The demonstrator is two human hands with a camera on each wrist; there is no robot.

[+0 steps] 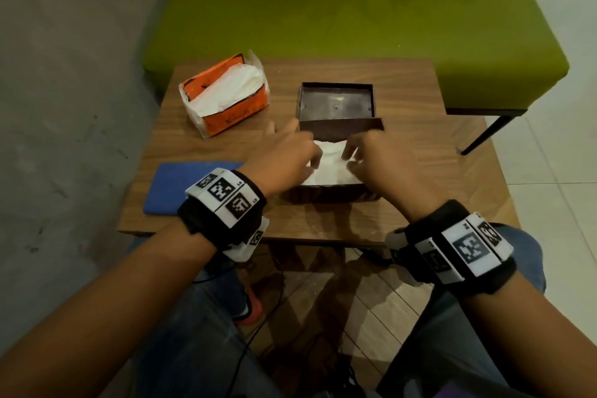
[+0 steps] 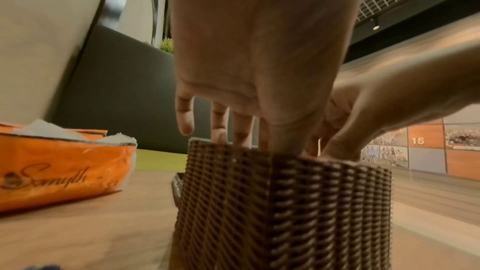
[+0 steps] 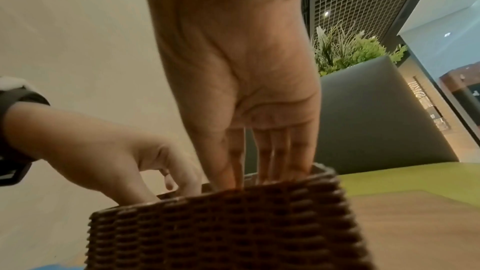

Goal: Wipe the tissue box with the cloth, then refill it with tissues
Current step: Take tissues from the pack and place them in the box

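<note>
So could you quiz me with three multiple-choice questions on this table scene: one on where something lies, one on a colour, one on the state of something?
1. Where does the blue cloth lie?
A. Inside the box
B. On the table, left of the woven tissue box
C. On the green bench

2. What colour is the tissue pack?
A. Orange
B. Purple
C. Black

3. What is the state of the woven tissue box?
A. Closed, with the lid on
B. Open and bare inside
C. Open, with white tissues inside

Answers:
1. B: the cloth lies flat on the wooden table, beside the left hand.
2. A: its wrapper is orange, torn open, white tissues showing.
3. C: the lid lies apart behind the box, and the left hand and right hand both reach onto the tissues in it.
</note>
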